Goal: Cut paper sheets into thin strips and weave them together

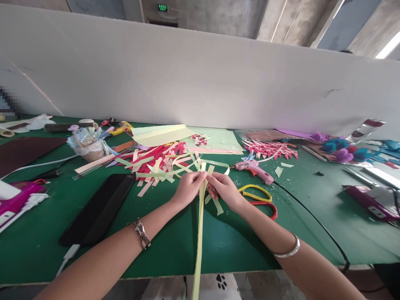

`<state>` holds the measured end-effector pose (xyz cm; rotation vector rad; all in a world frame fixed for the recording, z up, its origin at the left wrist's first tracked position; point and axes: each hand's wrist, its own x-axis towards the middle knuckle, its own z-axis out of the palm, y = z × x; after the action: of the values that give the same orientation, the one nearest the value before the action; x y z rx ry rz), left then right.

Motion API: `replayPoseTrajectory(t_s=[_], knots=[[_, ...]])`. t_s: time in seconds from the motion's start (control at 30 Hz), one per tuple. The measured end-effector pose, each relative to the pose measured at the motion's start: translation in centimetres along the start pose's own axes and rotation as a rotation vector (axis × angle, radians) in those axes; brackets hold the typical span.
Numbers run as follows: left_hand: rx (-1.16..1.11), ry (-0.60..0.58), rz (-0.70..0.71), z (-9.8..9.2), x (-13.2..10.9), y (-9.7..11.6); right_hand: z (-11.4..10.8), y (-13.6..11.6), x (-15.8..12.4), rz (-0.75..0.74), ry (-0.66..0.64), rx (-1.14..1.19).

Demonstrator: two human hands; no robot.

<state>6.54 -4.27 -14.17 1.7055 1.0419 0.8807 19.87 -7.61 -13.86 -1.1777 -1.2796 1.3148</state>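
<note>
Pinching yellow paper strip [200, 225] between them — left hand [188, 187] and right hand [224, 190] both closed on top end, strip hanging down over table edge [93, 280].

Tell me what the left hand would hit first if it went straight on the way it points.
The left hand, pinching the pale yellow strips, points right toward the right hand, which holds the same strips close by. It would probably meet that hand's fingertips first; depth is unclear.

Table: my green-topped worktable [312, 208].
Middle: heap of red and pale-yellow paper strips [156, 162].
My left: flat black rectangular case [98, 208].
My right: pink plastic glue gun [254, 168], yellow-handled scissors [254, 192].
</note>
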Motion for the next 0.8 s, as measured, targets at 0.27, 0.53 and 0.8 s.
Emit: replayPoseTrajectory(t_s=[0.27, 0.53, 0.8], knots=[[-0.015, -0.096, -0.024, -0.4, 0.12, 0.4, -0.42, 0.21, 0.32, -0.012, 0.074, 0.026], [-0.001, -0.086, 0.015, 0.04, -0.04, 0.24, -0.28, 0.14, 0.29, -0.026, 0.029, 0.025], [-0.016, 0.003, -0.011, -0.25, 0.09, 0.36, -0.3, 0.37, 0.21, -0.038, 0.034, 0.031]])
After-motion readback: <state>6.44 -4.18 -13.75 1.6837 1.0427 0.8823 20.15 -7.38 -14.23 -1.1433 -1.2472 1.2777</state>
